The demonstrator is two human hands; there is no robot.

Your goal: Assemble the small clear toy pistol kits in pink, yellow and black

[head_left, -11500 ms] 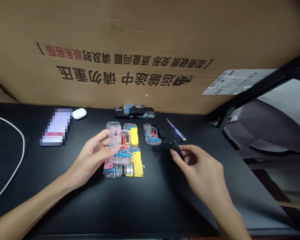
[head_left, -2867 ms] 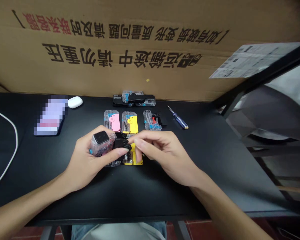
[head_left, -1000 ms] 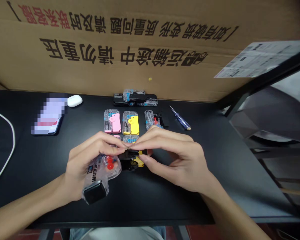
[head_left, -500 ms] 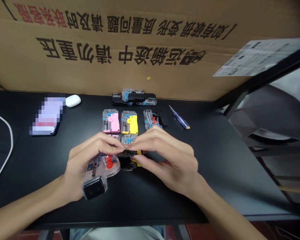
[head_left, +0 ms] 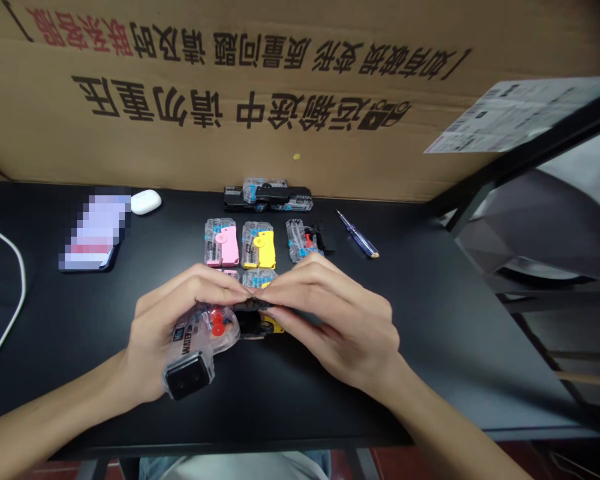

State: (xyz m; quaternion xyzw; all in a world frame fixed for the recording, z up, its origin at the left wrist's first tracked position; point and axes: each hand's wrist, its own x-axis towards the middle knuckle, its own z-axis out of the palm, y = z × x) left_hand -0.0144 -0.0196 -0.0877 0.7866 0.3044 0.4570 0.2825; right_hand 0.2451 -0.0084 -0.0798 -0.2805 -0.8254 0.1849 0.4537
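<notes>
A cardboard carton [head_left: 230, 87] printed with upside-down Chinese characters stands behind a black surface [head_left: 445, 347]. A clear water gun [head_left: 200, 340] is held above the surface near its front edge, gripped in the curled, closed left hand [head_left: 175, 327], with a red part visible through its plastic and a black cap [head_left: 189, 375] at the end nearest the camera. A small black piece [head_left: 250, 323] is pinched at the gun's far end by the nearly closed right hand [head_left: 340, 327]. Pink-and-clear parts [head_left: 221, 243], yellow-and-clear parts [head_left: 258, 245] and clear parts with red [head_left: 300, 241] are laid out in a row beyond the hands, and a black-and-clear stack [head_left: 267, 194] is placed behind them. A screwdriver [head_left: 357, 234] lies to the right. A pixelated phone [head_left: 95, 233], a white earbud case [head_left: 147, 202] and a white cable [head_left: 10, 293] lie to the left.
</notes>
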